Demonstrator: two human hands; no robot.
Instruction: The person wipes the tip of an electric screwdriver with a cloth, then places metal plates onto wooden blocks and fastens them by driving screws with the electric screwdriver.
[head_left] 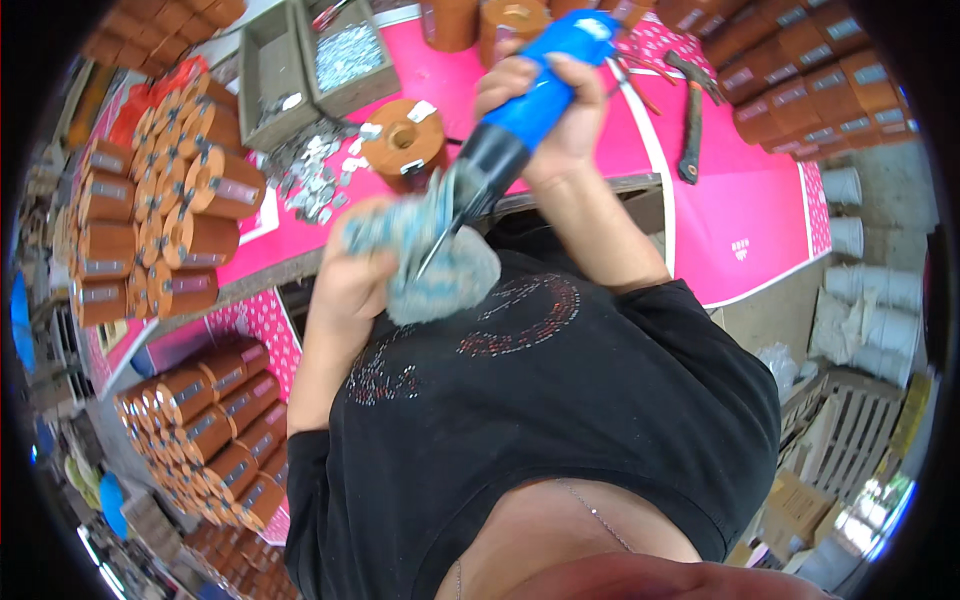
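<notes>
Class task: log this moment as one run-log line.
right hand: grips blue power tool | left hand: holds grey cloth at tool tip | pink table: copper coil

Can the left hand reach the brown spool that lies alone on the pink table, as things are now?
Probably not freely: the left hand is wrapped in a grey-blue cloth around the tool's tip. The brown spool lies close, with nothing between, but the hand is occupied.
</notes>
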